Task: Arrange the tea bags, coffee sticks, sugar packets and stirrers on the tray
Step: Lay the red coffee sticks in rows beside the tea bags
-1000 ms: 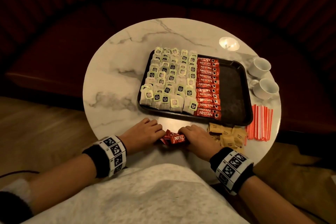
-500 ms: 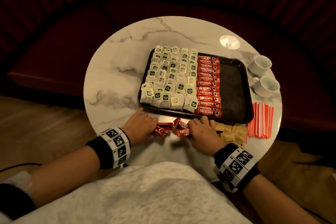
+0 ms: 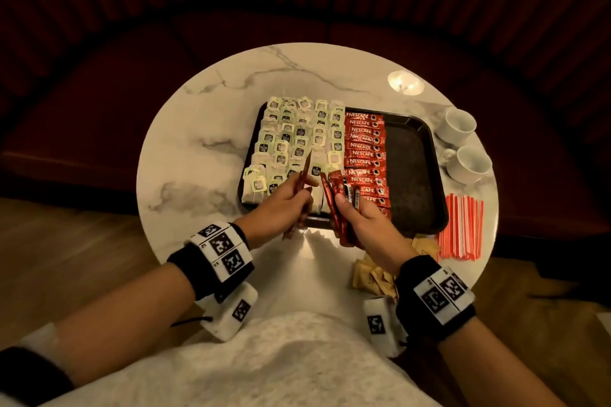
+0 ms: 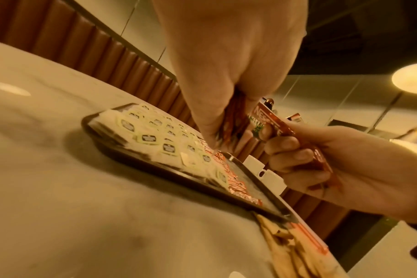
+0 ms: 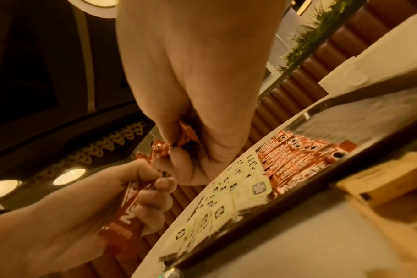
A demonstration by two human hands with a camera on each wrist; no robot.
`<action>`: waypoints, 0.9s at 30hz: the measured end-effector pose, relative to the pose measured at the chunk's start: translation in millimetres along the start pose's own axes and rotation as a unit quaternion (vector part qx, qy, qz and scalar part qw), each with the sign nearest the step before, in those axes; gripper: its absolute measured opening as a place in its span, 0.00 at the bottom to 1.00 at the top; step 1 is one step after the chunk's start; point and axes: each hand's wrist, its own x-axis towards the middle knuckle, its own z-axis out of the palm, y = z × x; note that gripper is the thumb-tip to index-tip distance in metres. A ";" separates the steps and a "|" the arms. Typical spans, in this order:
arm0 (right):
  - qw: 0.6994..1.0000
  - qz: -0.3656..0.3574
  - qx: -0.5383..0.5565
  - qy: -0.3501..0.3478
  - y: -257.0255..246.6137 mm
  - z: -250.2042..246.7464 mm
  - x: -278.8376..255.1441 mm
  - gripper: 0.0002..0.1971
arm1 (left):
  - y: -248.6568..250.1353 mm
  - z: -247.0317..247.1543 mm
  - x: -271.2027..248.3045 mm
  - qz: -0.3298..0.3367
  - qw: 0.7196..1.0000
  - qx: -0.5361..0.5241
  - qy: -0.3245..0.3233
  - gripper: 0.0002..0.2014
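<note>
A black tray (image 3: 410, 175) lies on the round marble table. Tea bags (image 3: 297, 139) fill its left part, and a column of red coffee sticks (image 3: 363, 145) runs down its middle. Its right part is bare. My left hand (image 3: 297, 198) grips a few coffee sticks (image 3: 306, 168) upright above the tray's front edge. Right beside it, my right hand (image 3: 350, 211) grips a bundle of coffee sticks (image 3: 334, 195). In the left wrist view my right hand (image 4: 321, 165) shows its fingers curled round its sticks (image 4: 283, 129). Brown sugar packets (image 3: 373, 274) and red-and-white stirrers (image 3: 461, 225) lie on the table.
Two white cups (image 3: 459, 125) stand to the right of the tray, and a lit candle (image 3: 405, 82) stands behind them. The sugar packets sit under my right wrist near the table's edge. A dark padded bench curves behind the table.
Both hands picked the loose coffee sticks up off the table's near edge and rose forward with them. They now hold the sticks above the tray's front edge.
</note>
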 end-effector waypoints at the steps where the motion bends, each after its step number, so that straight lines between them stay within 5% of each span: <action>1: 1.000 0.003 0.018 0.001 -1.2 2.5 1.8 0.07 | 2.2 3.6 1.6 0.006 1.000 -0.024 0.008 0.09; 6: 0.999 0.002 0.033 -0.035 -3.6 5.2 8.0 0.08 | 13.0 18.0 4.2 0.041 0.993 -0.110 0.008 0.14; 12: 0.995 -0.022 -0.038 -0.091 -8.8 1.7 12.1 0.07 | 14.7 19.0 14.6 0.007 0.990 -0.124 0.058 0.05; 19: 0.995 -0.026 -0.085 -0.038 -3.8 -17.8 28.1 0.17 | 22.4 9.5 30.2 -0.031 0.978 -0.173 0.110 0.10; 24: 0.957 -0.091 -0.271 0.041 -5.0 -31.3 42.6 0.15 | 25.8 5.3 39.9 -0.020 0.984 -0.133 0.120 0.03; 27: 0.917 -0.102 -0.382 0.043 -5.2 -35.5 53.2 0.25 | 26.2 4.5 43.0 0.001 0.992 -0.080 0.096 0.05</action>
